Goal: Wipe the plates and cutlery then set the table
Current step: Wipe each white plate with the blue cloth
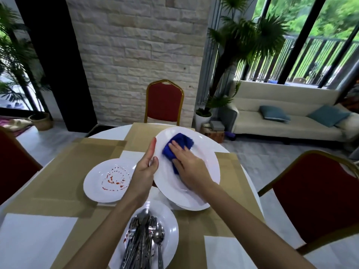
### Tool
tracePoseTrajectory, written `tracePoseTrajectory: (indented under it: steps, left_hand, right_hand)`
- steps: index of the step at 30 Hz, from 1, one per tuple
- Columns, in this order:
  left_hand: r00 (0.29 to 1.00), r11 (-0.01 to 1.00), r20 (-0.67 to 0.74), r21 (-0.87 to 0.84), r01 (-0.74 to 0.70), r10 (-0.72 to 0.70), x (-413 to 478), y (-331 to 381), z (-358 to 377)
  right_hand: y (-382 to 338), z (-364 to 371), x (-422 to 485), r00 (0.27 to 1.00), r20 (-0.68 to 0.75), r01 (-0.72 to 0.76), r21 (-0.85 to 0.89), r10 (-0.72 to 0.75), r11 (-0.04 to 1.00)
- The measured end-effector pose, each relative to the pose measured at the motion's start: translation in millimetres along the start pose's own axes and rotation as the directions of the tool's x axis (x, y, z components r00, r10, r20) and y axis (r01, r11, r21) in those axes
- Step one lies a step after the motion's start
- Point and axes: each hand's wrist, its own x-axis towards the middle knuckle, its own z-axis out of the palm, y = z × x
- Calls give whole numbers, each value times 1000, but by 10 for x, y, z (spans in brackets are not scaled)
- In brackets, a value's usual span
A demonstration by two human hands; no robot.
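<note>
we are holding the white plate tilted above the bench. the left grip is clamping its left rim, thumb on the face. the right grip is pressing the blue cloth onto the plate with fingers straight. the stained plate is lying just left of the left grip, so we are judging that hand nearer for it.

A: Entry: person's body in view?
B: Two slender forearms, bare from the lower frame edge to the wrists. Left hand and right hand bare too; fingers long and thin.
A: Nails?
B: Too blurred to tell.
</note>
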Motion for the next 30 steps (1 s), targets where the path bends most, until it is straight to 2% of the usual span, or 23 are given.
tracePoseTrajectory:
  steps: [2, 4, 6, 9, 11, 13, 15, 17, 19, 21, 23, 24, 27, 28, 30]
  left_hand:
    - [998, 999, -58, -32, -16, 14, 31, 67, -54]
    - [989, 998, -145, -47, -31, 24, 48, 120, -157]
    - [983, 998, -179, -28, -52, 46, 50, 146, -218]
    - [991, 996, -101, -17, -88, 86, 39, 119, -177]
    - [994, 995, -51, -23, -101, 100, 27, 101, -77]
    - [994, 994, -34, -31, -102, 101, 26, 78, 12]
    - [994, 993, -27, -42, -110, 109, 30, 78, 74]
    - [993, 992, -47, -48, -114, 112, 29, 108, 85]
    - [990, 993, -81, -27, -114, 111, 41, 137, 44]
    - [987, 993, -108, 4, -118, 118, 57, 142, -33]
    - [985, 992, -121, 42, -120, 125, 62, 149, -89]
    - [986, 992, -114, 55, -115, 121, 60, 139, -98]
    - [996, 993, -19, 73, -91, 93, 10, 118, -9]
    - [997, 993, 16, 85, -82, 81, -1, 105, 26]
    - [997, 993, 56, 98, -66, 61, -10, 98, 67]
  right_hand:
    - [-128, -22, -153, 983, 62, 169, 65, -173, 984]
    - [-87, -84, -291, 961, 152, 211, 127, -229, 969]
    - [80, -113, -330, 982, 137, 108, 163, -131, 981]
    - [267, -98, -217, 991, -67, -100, 209, 116, 973]
    - [267, -63, -79, 961, -206, -170, 91, 185, 981]
    - [241, -17, 23, 946, -266, -211, -65, 187, 975]
    - [208, -9, 77, 939, -237, -284, -119, 251, 951]
    - [216, 25, 80, 941, -188, -303, -93, 282, 949]
    - [174, 58, -4, 961, -128, -250, -16, 246, 968]
    - [102, 60, -178, 987, -8, -162, 63, 163, 985]
    - [130, 42, -289, 991, 112, -78, 67, 70, 995]
    - [187, 30, -274, 991, 124, -63, 29, 59, 998]
    - [267, 15, -78, 983, -14, -182, 3, 182, 983]
    - [223, 18, -14, 973, -60, -220, 55, 223, 974]
    - [63, 10, 54, 972, -93, -196, 175, 214, 965]
